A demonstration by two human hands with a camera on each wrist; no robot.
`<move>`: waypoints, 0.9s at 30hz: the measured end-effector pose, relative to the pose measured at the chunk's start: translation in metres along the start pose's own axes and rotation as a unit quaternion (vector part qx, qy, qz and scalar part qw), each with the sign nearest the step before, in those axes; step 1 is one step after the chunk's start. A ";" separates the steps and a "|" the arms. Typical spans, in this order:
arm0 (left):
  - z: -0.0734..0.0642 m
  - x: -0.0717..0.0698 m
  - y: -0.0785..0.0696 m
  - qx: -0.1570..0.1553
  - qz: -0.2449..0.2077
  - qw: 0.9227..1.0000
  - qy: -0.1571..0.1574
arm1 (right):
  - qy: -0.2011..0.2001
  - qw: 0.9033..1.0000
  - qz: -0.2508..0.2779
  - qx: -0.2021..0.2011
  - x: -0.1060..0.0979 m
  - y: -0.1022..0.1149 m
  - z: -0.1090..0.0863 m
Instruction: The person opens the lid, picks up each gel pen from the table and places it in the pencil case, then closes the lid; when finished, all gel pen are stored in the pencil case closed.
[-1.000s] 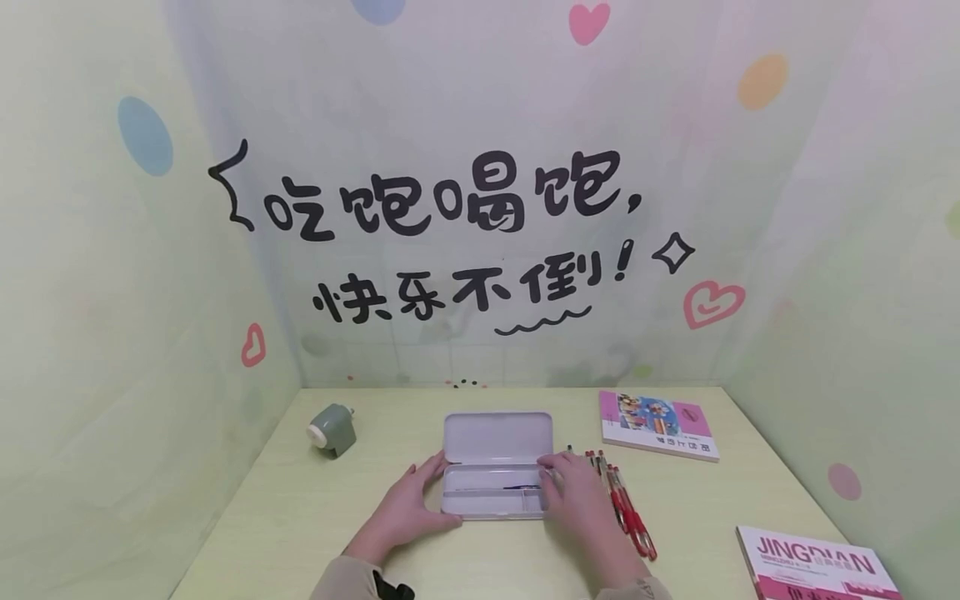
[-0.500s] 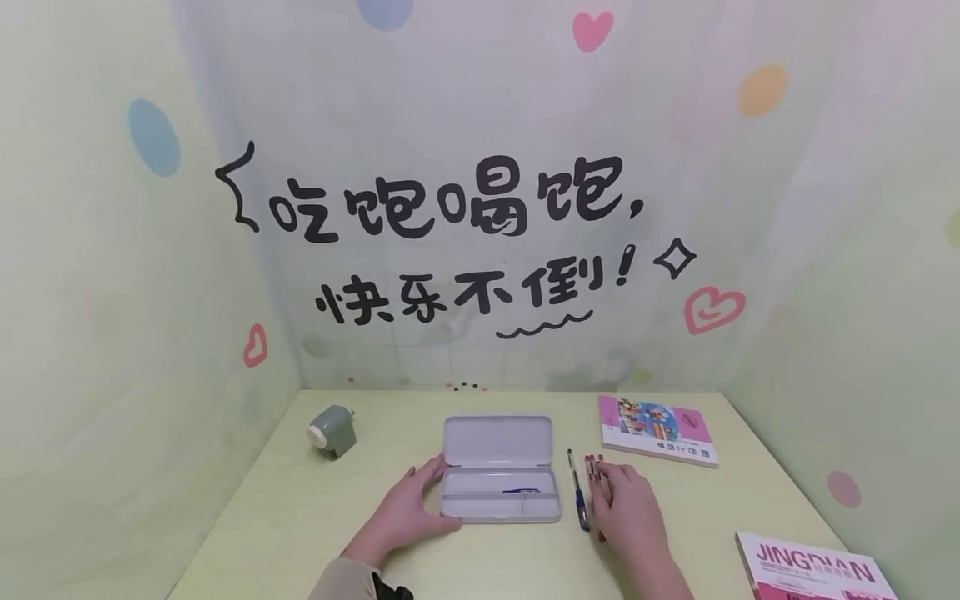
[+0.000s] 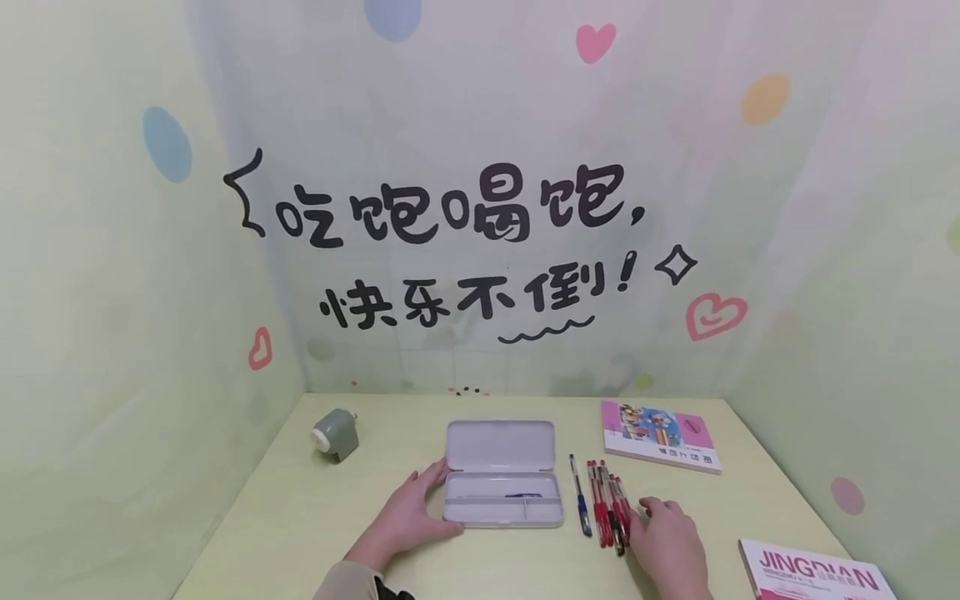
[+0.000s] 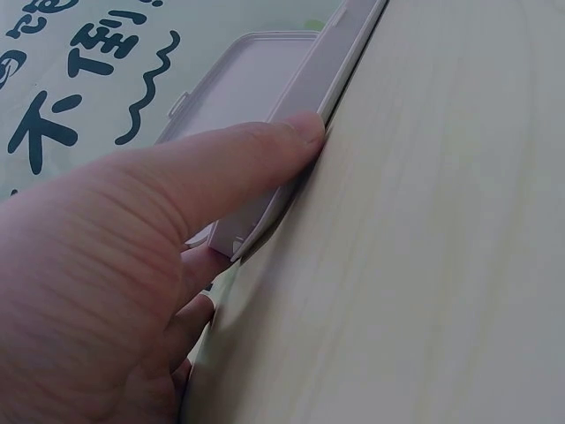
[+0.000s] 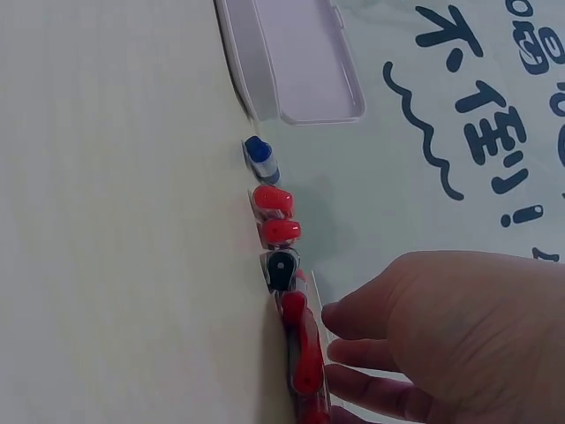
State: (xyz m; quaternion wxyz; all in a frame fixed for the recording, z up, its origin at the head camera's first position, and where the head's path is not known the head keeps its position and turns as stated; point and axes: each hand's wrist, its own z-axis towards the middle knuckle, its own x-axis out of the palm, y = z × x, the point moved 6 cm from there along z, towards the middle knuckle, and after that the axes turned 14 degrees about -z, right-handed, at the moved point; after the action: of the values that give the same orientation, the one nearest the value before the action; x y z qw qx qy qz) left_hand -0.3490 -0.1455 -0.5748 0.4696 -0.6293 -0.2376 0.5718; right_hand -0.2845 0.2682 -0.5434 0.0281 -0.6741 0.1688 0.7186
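Steadying the open, pale lilac rectangular pencil case (image 3: 487, 512), the left hand (image 3: 408, 512) grips its left end. Right of it lie slim red and black plastic pens (image 3: 612, 518), the loosely curved, seemingly empty right hand (image 3: 669, 540) just beside them; a gentle pinch should avoid scattering.

The left hand (image 3: 408, 512) reaches in from the near left in a holding pose, thumb stretched away from the fingers. The right hand (image 3: 667, 537), farther right, has loosely bent fingers, their tips apparently parted.
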 end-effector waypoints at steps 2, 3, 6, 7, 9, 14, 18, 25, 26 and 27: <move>-0.002 0.001 0.001 -0.002 -0.002 1.000 -0.001 | 0.011 1.000 -0.004 0.002 0.002 -0.003 -0.001; -0.002 0.001 0.001 -0.002 -0.002 1.000 0.000 | 0.014 1.000 -0.006 0.001 0.003 -0.004 -0.001; -0.003 0.003 0.002 -0.004 -0.002 1.000 0.000 | 0.017 1.000 -0.010 -0.004 0.005 -0.006 -0.001; -0.004 0.003 0.003 -0.005 -0.002 1.000 -0.001 | 0.015 1.000 -0.011 -0.006 0.005 -0.006 -0.001; -0.003 0.002 0.002 -0.006 -0.001 1.000 -0.002 | 0.016 1.000 -0.011 -0.007 0.005 -0.006 -0.002; -0.002 0.000 -0.001 -0.008 0.002 1.000 -0.004 | 0.031 1.000 -0.003 0.004 0.003 -0.005 -0.001; -0.001 -0.002 -0.001 -0.010 0.006 1.000 -0.006 | 0.033 0.999 0.002 0.014 0.002 -0.006 0.000; -0.001 -0.002 -0.001 -0.005 0.003 1.000 -0.004 | 0.015 1.000 0.001 0.027 0.001 -0.006 0.000; 0.000 -0.002 -0.001 -0.003 0.002 1.000 -0.003 | 0.008 1.000 -0.001 0.027 0.000 -0.005 0.001; 0.000 -0.001 -0.001 -0.002 0.002 1.000 -0.002 | 0.001 1.000 -0.002 0.027 -0.001 -0.004 0.001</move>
State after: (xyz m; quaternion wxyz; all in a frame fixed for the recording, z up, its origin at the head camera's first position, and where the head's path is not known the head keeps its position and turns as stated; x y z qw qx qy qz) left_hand -0.3493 -0.1460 -0.5737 0.4665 -0.6299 -0.2384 0.5734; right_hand -0.2841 0.2722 -0.5436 0.0476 -0.6739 0.1868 0.7132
